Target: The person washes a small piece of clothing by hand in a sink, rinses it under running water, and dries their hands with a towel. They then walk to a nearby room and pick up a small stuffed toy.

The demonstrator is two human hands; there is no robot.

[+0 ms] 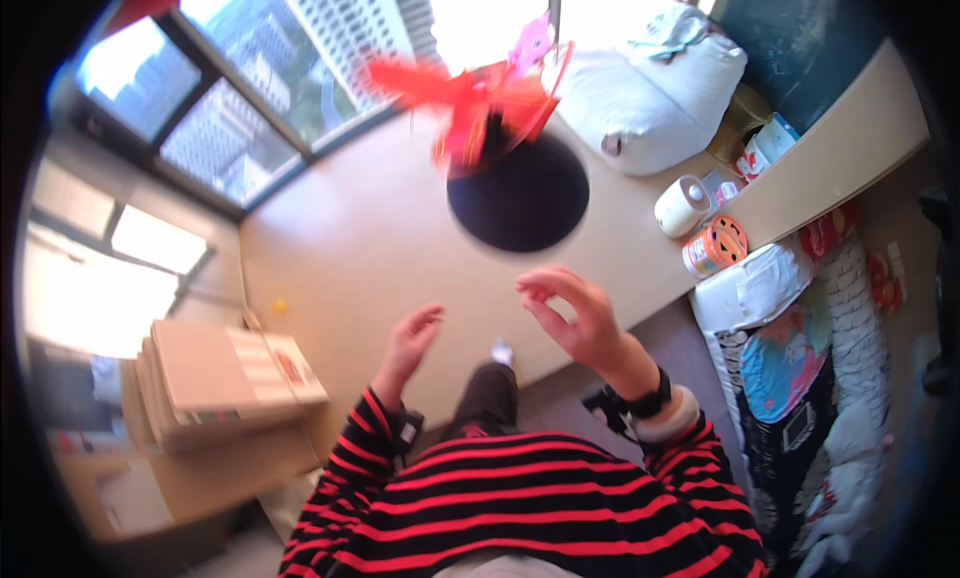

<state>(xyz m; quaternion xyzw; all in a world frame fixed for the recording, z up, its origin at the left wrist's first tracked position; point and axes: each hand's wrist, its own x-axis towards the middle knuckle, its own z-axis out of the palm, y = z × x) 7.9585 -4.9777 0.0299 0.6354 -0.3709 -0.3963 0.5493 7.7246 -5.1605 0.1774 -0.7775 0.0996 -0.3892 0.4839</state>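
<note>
My right hand [574,319] is raised over the near part of a pale, wide window ledge [352,225], its thumb and fingers curved apart with nothing between them. To its left, my left hand [409,347] is also bare, the fingers loosely bent. Beyond both hands is a round black object [525,195], like a base or disc, apart from my fingers. Red, ribbon-like decorations [495,102] and a pink figure [531,44] show at its far side, all blurred. Whether it rests on the ledge or is above it, I cannot tell.
A stack of cardboard [202,368] lies at left. A white, cloth-like bundle [645,98] is by the window. A white cylindrical device [682,205] and an orange tub [716,248] stand at right, near a bed with patterned bedding [787,360]. One shoe [502,351] shows below.
</note>
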